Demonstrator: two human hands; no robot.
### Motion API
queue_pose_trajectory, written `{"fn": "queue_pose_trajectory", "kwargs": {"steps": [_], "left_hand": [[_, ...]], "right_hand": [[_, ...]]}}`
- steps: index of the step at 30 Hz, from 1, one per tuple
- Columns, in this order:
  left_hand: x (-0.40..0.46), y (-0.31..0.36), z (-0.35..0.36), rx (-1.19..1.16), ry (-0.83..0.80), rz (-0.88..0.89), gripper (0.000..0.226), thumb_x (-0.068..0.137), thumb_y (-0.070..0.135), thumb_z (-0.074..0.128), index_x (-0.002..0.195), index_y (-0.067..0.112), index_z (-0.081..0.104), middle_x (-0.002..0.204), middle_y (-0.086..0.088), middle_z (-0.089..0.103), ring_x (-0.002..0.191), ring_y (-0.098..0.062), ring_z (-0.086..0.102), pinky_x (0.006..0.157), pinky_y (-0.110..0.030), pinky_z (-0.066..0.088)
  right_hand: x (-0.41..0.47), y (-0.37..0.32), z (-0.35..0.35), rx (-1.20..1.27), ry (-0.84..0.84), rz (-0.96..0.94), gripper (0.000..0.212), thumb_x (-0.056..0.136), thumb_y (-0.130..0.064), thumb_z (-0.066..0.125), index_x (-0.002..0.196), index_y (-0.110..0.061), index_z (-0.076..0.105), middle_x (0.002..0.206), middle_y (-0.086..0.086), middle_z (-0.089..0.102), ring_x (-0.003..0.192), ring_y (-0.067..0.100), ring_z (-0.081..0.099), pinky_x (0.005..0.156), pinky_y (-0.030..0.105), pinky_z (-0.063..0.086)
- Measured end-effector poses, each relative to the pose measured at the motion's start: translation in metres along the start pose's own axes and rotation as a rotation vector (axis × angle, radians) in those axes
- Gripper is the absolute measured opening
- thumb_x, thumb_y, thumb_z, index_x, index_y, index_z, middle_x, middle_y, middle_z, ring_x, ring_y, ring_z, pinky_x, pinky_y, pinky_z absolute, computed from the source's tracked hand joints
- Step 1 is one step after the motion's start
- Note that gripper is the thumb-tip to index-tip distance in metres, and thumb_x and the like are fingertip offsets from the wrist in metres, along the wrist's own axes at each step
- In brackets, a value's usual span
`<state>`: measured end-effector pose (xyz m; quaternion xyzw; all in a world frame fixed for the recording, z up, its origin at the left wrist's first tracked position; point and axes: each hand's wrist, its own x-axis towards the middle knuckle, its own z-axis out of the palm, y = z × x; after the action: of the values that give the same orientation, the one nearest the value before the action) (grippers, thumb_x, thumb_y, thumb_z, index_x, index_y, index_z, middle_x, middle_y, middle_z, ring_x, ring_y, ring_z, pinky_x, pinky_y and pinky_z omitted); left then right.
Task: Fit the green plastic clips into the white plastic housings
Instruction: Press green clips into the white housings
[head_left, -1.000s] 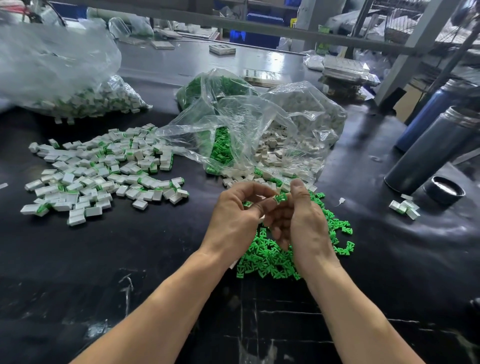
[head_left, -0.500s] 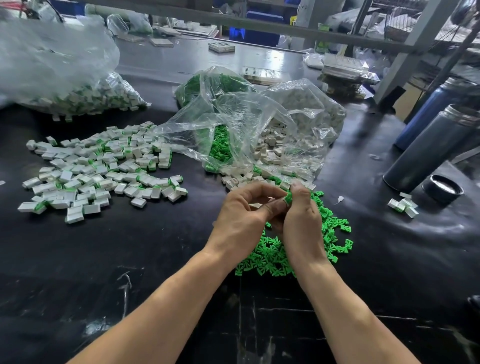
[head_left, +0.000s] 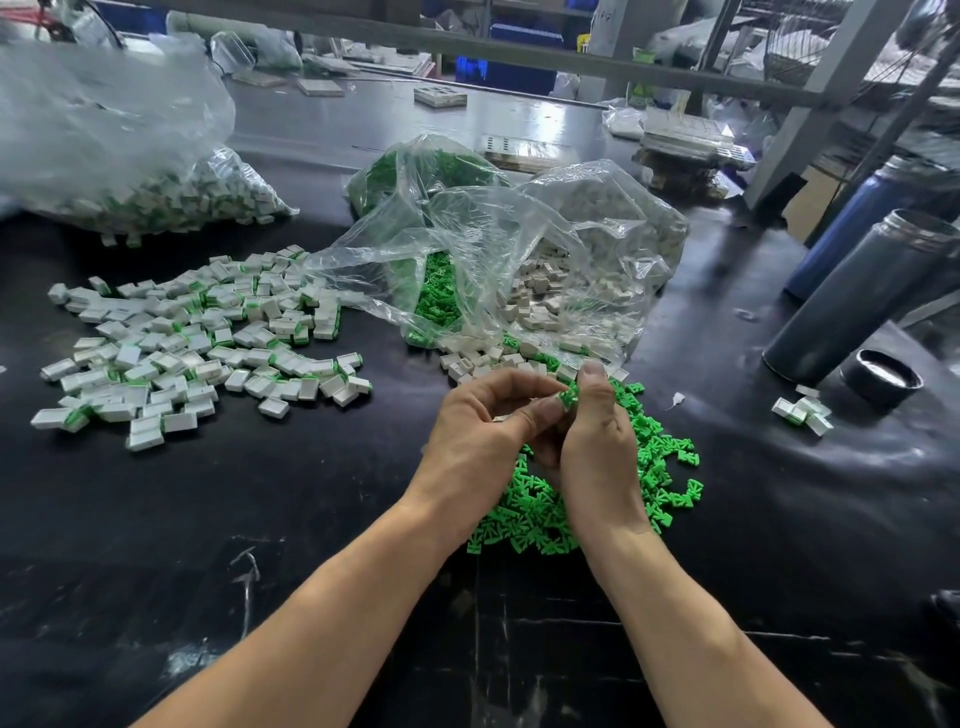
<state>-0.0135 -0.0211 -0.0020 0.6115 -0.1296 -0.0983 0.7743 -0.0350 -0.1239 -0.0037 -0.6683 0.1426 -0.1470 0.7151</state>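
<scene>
Both hands meet above the black worktop: right hand and left hand together pinch one small green plastic clip; no writing is legible.

**Camera setup: single head-worn view**

One view only, so there is no second view to share any part of the scene. The wide-angle camera sits on the person's head and looks forward and steeply down across the black table. Both forearms enter from the bottom edge and meet just below frame centre, where the left hand and right hand sit close to the lens. Mid-distance holds the clear plastic bags. The far field at the top edge shows a grey shelf frame. Straight lines bow toward the edges, as at the dark cylinder leaning at right.
</scene>
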Motion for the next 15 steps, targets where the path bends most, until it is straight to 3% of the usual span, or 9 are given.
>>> {"fn": "queue_pose_trajectory", "kwargs": {"steps": [4,6,9,15], "left_hand": [[-0.0010,0.0002,-0.0007,0.070,-0.002,0.020,0.008,0.093,0.012,0.072,0.092,0.019,0.075,0.082,-0.001,0.074,0.075,-0.015,0.067,0.086,-0.048,0.056],[-0.0017,0.0010,-0.0010,0.107,-0.025,0.040,0.005,0.089,0.020,0.074,0.093,0.022,0.075,0.085,-0.001,0.075,0.075,-0.016,0.069,0.080,-0.044,0.059],[-0.0022,0.0012,-0.0006,0.124,-0.037,0.055,0.015,0.084,0.024,0.075,0.099,0.019,0.072,0.086,-0.005,0.074,0.072,-0.021,0.068,0.072,-0.043,0.060],[-0.0038,0.0045,-0.0008,0.093,-0.050,0.061,0.007,0.095,0.009,0.070,0.102,0.009,0.069,0.087,-0.024,0.072,0.070,-0.027,0.069,0.066,-0.032,0.058]], "right_hand": [[0.0013,0.0022,-0.0005,0.027,0.022,0.041,0.062,0.098,-0.066,0.036,0.071,-0.019,0.066,0.046,-0.008,0.053,0.042,0.008,0.050,0.042,0.020,0.040],[0.0029,0.0016,-0.0003,0.012,0.016,0.054,0.067,0.090,-0.071,0.037,0.071,-0.016,0.070,0.049,-0.004,0.056,0.046,0.014,0.052,0.048,0.027,0.045],[0.0044,-0.0007,0.0003,0.021,-0.011,0.055,0.066,0.089,-0.070,0.035,0.057,-0.025,0.071,0.052,0.005,0.054,0.054,0.023,0.048,0.058,0.041,0.044],[0.0013,-0.0022,-0.0046,-0.066,-0.073,0.017,0.077,0.106,-0.063,0.028,0.055,-0.026,0.071,0.043,-0.004,0.049,0.036,0.008,0.042,0.038,0.017,0.032]]}}
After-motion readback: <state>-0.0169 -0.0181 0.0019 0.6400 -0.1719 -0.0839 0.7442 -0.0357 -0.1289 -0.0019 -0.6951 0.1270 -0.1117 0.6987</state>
